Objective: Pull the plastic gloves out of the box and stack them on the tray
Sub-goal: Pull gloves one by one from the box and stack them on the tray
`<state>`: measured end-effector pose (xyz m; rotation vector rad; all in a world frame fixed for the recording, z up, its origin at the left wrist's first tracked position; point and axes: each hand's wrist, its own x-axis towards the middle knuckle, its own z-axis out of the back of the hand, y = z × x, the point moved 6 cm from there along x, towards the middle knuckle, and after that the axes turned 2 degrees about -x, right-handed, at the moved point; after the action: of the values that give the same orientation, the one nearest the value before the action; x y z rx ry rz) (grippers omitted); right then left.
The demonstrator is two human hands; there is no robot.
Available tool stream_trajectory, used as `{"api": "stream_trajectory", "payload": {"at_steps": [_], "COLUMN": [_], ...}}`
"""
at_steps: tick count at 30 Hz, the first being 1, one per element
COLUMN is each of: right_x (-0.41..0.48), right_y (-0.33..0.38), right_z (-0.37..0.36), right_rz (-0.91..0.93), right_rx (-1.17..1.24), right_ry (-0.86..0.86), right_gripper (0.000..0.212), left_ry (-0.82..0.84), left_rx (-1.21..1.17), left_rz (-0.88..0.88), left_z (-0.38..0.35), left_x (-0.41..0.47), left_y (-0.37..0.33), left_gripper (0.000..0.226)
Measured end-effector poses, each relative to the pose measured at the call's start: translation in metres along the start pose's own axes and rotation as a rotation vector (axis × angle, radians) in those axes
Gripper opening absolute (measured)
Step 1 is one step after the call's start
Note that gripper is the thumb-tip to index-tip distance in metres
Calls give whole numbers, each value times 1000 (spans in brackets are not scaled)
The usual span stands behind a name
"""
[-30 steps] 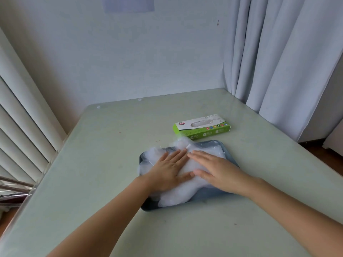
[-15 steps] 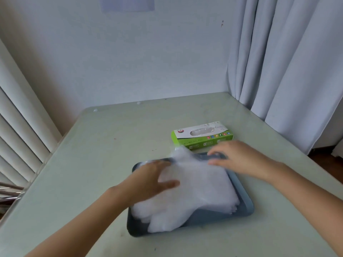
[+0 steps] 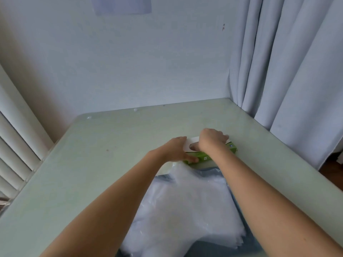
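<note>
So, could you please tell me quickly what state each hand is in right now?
Left hand: closed, holding the left end of the box.
Right hand: fingers curled at the box's opening; cannot tell whether it grips anything.

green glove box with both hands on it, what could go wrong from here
The light green cardboard glove box may slide or lift if the left hand loses its hold. Both forearms cross over the loose pile of clear plastic gloves on the dark tray; a brush could scatter it.
</note>
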<state>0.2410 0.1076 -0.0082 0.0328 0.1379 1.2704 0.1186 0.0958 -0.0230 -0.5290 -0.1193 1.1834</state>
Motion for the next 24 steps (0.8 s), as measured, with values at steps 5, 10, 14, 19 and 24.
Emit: {"api": "stream_trajectory", "payload": {"at_steps": [5,10,14,19,24], "right_x": [-3,-3,-4,-3,8], "right_y": [9,-1,1,0,-19], "right_z": [2,8,8,19,23], "right_rz": [11,14,61,149,130], "right_rx": [42,136,178,255,672], "right_ry": [-3,-13,11,13,216], "right_gripper": [43,50,54,38,30], "left_ry": [-13,7,1,19,36], "left_rx": [-9,9,-25,-55,-71], "left_rz": [-18,-14,-12,-6,6], "left_z": [-4,-4,-5,-6,-6], "left_x": [6,7,6,8,8], "left_y": [2,4,5,9,12], "left_gripper": [63,77,79,97,101]}}
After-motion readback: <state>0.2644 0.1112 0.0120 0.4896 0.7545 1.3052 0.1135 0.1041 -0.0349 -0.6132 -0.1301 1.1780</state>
